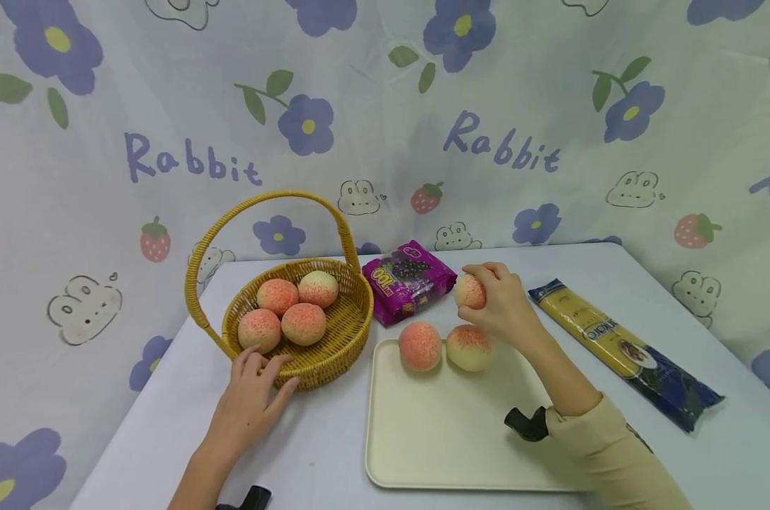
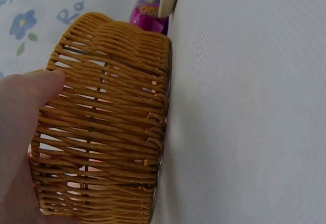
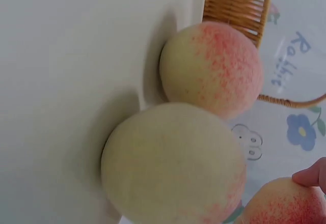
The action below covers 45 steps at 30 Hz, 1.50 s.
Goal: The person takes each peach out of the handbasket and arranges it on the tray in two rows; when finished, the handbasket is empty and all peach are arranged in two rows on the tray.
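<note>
My right hand [image 1: 504,304] holds a peach [image 1: 470,292] above the far edge of the cream tray [image 1: 448,432]. In the right wrist view, a fingertip lies on that peach [image 3: 288,203]. Two more peaches sit side by side at the tray's far end, a pinker one [image 1: 419,346] and a paler one [image 1: 470,348]. My left hand [image 1: 249,404] grips the near rim of a wicker basket [image 1: 340,365] with a tall handle. The left wrist view has the thumb on the woven wall [image 2: 112,112]. Several peaches [image 1: 304,324] lie in the basket.
A purple packet [image 1: 410,280] lies behind the tray, right by the basket. A long yellow-and-blue packet [image 1: 620,350] lies slanted on the right of the white table [image 1: 321,453]. A flowered cloth with rabbits [image 1: 385,127] hangs close behind the table.
</note>
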### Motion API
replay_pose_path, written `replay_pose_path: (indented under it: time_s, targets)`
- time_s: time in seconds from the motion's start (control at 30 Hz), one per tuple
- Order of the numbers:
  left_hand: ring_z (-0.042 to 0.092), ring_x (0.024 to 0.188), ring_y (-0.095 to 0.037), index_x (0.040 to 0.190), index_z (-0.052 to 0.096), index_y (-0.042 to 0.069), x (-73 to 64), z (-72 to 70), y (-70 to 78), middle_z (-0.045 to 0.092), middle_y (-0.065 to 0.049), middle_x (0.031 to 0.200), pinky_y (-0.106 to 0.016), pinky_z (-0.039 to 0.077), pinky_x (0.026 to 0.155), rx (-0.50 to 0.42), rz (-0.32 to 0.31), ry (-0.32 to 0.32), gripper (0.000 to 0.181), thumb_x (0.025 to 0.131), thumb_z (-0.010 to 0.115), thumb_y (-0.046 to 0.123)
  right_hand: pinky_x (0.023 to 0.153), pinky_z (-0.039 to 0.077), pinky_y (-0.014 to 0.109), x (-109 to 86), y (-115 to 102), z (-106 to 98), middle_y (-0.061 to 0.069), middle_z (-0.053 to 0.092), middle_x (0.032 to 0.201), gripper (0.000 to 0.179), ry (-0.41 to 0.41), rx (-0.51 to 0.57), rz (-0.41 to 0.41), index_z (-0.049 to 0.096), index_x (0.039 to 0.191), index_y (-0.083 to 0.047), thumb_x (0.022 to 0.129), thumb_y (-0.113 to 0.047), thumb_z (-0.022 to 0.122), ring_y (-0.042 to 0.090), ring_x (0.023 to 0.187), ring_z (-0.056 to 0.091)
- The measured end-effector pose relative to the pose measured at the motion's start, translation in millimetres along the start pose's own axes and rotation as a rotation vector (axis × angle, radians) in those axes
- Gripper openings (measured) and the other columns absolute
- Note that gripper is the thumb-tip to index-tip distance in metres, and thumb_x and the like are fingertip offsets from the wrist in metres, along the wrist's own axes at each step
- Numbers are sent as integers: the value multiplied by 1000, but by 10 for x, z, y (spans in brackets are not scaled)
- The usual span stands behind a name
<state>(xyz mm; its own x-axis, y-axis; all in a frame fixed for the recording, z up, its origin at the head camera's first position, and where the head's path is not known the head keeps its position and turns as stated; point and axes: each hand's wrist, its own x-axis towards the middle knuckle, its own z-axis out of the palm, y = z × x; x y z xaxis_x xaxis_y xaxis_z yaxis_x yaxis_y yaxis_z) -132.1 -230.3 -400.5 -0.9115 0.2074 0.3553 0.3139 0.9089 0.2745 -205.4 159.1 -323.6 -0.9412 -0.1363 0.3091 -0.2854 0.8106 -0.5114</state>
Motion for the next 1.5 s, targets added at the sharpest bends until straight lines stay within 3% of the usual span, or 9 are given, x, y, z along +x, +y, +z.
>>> replay_pose_path:
  time_s: [0.23,0.5,0.83,1.1,1.5]
  targets:
    - [25,124,-38,115,59,15,21,23,3,44,-6,89,-56,38,88,2,9,0,34,90,56,37,68,48,49,-33,222,-131,21,41,124,60,-2,-28,25,50,127,-10,72,-21,69,39,96,42]
    - [32,111,-33,114,59,14,23,9,20,44,-7,94,-45,44,70,22,10,13,34,90,56,38,75,45,53,-127,407,-181,25,41,122,58,-88,-62,41,51,124,-9,70,-20,68,42,101,43]
    - [33,110,-33,113,59,14,15,19,26,43,-7,94,-45,45,68,24,12,22,33,89,57,37,73,46,54,-291,654,-160,25,50,112,52,-224,-143,-70,58,116,-7,69,-20,74,42,95,50]
    - [33,110,-33,113,59,14,27,7,20,43,-7,94,-45,45,66,23,16,26,33,90,56,38,74,47,51,-357,669,-127,23,50,111,52,-317,-134,-58,58,117,-7,69,-20,72,35,92,52]
    - [33,110,-32,113,59,15,22,-2,9,43,-7,95,-46,45,66,28,14,15,34,90,55,39,73,47,47,-365,702,-97,21,50,109,53,-373,-108,-68,57,117,-6,67,-17,72,32,89,51]
